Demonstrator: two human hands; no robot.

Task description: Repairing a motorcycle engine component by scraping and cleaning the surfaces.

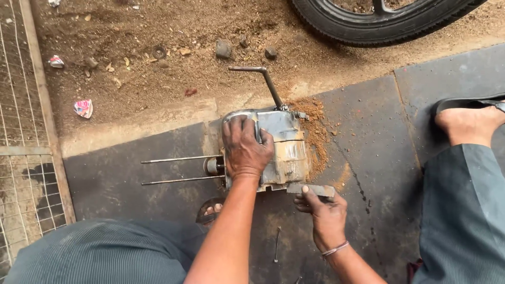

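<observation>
Left hand [243, 150] is clamped palm-down over the top of the engine block [273, 150], fingers curled over its far upper edge, pinning it to the floor. Right hand [325, 216] is closed around the near end of a flat metal bar [311, 189], which sits against the block's lower near corner.

The block lies on a dark rubber floor mat [379, 158], near the mat's far edge, between the person's knees. It's a cast metal casing, greasy and caked with rusty dirt: looks heavy, fully rigid, not fragile, likely slick where oily. Best purchase judged to be the broad top face and casing edges, not the thin parts.

Two long studs [176, 169] stick out to the left, thin, probably bendable, poor handles. A bent kick lever [263, 81] rises from the far side; stiff, could serve as a grip.

Outward: a loose bolt [277, 244] on the mat near the right wrist, reddish dirt pile [315, 131] by the block, sandy ground [158, 52] with stones beyond, a tyre [384, 23] at top, wire mesh [21, 105] on the left, a sandalled foot [468, 123] on the right.
</observation>
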